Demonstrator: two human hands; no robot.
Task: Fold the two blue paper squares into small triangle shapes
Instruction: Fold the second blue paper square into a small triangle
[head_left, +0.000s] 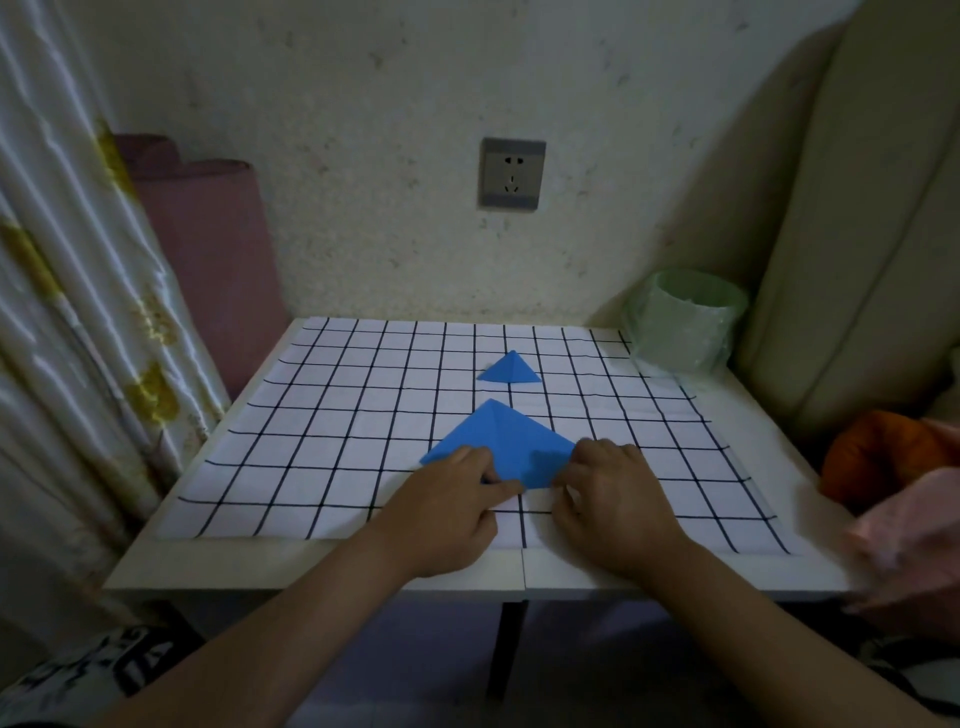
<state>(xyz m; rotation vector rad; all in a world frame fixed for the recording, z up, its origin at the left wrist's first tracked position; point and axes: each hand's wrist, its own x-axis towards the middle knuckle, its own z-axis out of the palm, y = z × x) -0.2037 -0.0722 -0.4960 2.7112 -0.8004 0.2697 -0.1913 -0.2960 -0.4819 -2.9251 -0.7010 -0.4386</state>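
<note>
You are working at a white rectangular table (311, 566) that is pushed against a speckled cream wall (389, 104) with a grey wall socket (511, 174). A white cloth with a black grid (322, 415) is covering most of the tabletop. A pale striped curtain with gold patches (78, 312) is hanging at the left, with a rolled pink mat (218, 249) leaning beside it. A round bin lined with a green plastic bag (685, 322) is standing by the far right corner, next to a cream cushion (857, 234).

A small blue folded paper triangle (511, 370) is lying flat on the cloth, towards the far side. A larger blue folded paper triangle (498, 441) is lying just nearer, apart from it, its peak pointing away from you.

Your left hand (452, 512) is resting on the larger triangle's left part, one straight finger pressing down on its near edge. Your right hand (613, 499) is curling its fingers over the right corner and gripping it.
</note>
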